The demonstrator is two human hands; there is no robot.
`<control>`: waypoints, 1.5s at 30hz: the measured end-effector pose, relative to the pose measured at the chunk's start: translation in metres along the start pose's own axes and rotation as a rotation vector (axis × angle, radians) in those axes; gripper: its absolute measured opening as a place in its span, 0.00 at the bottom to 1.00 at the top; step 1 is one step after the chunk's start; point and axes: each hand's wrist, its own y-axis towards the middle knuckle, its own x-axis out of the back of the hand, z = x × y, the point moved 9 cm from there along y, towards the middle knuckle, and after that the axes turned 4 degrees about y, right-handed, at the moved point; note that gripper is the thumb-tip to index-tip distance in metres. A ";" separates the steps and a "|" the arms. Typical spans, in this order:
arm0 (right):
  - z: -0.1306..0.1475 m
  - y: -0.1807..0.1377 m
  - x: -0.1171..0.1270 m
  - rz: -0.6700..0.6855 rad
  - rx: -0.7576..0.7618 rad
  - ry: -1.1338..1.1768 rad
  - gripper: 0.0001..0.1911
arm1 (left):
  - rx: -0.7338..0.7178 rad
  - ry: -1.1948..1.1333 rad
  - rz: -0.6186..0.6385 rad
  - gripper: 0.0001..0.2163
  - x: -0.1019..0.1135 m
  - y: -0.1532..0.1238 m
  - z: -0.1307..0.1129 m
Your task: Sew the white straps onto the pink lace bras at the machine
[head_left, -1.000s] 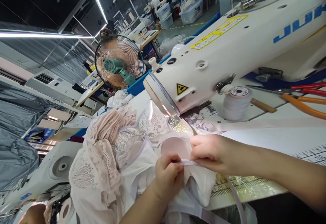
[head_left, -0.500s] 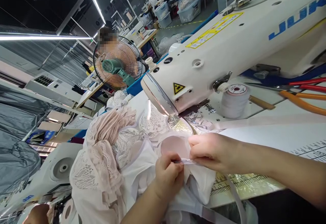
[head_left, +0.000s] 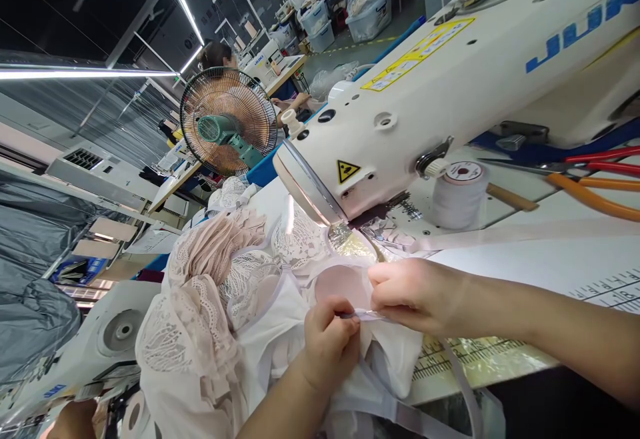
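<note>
My left hand (head_left: 333,336) is closed, pinching the edge of a pale bra (head_left: 343,284) with a pinkish cup. Close by on the right, my right hand (head_left: 410,292) grips the same edge, so a short stretch of it runs between the two. What lies inside my fingers is partly hidden. The bra's white fabric and a strap (head_left: 463,386) hang over the front of the table. More lace bras (head_left: 200,312) lie heaped to the left of my hands. Just behind them stands the head of a white sewing machine (head_left: 370,159).
A thread cone (head_left: 457,196) stands by the machine, with orange-handled scissors (head_left: 595,196) and a red-handled tool to its right. Ruler markings (head_left: 475,354) run along the table's front. A fan (head_left: 227,122) stands behind. Another person's hand (head_left: 75,419) shows at lower left.
My hands keep their grip on the bra's edge almost unmoved. The view has shifted slightly, and the person behind the fan has moved their head.
</note>
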 end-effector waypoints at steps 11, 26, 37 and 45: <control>-0.004 0.000 -0.004 0.021 -0.008 -0.019 0.12 | -0.004 -0.029 0.012 0.09 -0.001 0.000 0.000; -0.008 0.004 -0.004 0.090 0.007 0.073 0.12 | 0.390 -0.427 0.152 0.05 -0.021 0.007 0.032; -0.001 0.010 -0.007 0.202 -0.035 0.429 0.10 | 1.189 -1.296 0.491 0.17 -0.069 -0.031 0.043; -0.005 0.011 -0.012 0.211 -0.071 0.500 0.11 | 1.162 -1.387 0.480 0.16 -0.070 -0.028 0.040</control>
